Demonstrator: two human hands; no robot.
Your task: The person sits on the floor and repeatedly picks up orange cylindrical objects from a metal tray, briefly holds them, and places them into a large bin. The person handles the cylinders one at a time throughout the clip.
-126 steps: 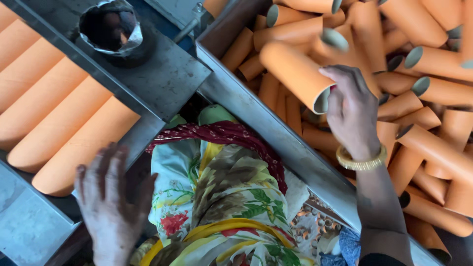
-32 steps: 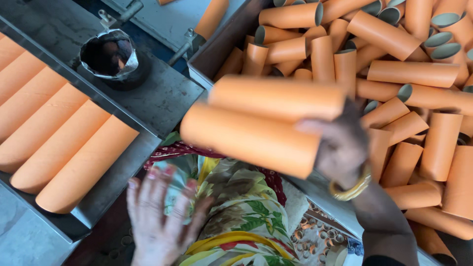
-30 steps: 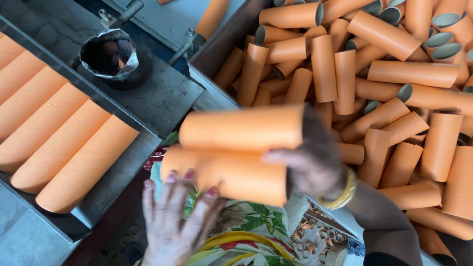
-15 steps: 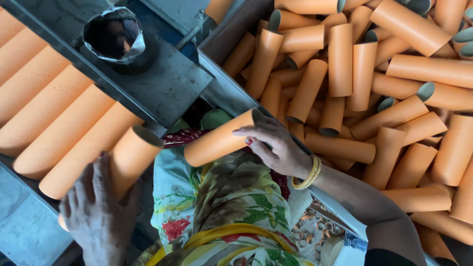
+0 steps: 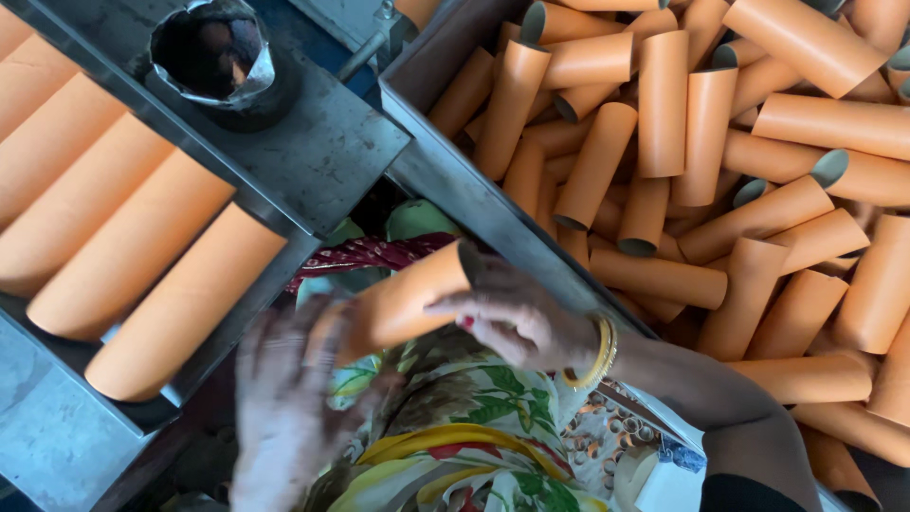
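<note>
The orange tube (image 5: 408,301) lay over the lap, its long axis slanting from lower left up to its open end at upper right. The right hand (image 5: 517,322) had its fingers (image 5: 464,305) clamped on that upper end. The blurred left hand (image 5: 284,398), fingers spread apart, touched the lower end, just beside the tray (image 5: 57,446) of tubes.

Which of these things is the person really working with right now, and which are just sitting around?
In hand:
- orange cardboard tube, gripped by the right hand
- left hand, blurred, at the tube's lower end
- row of orange tubes lying side by side in the metal tray
- bin of loose orange tubes

Lying about:
- dark foil-lined cup on the metal plate
</note>
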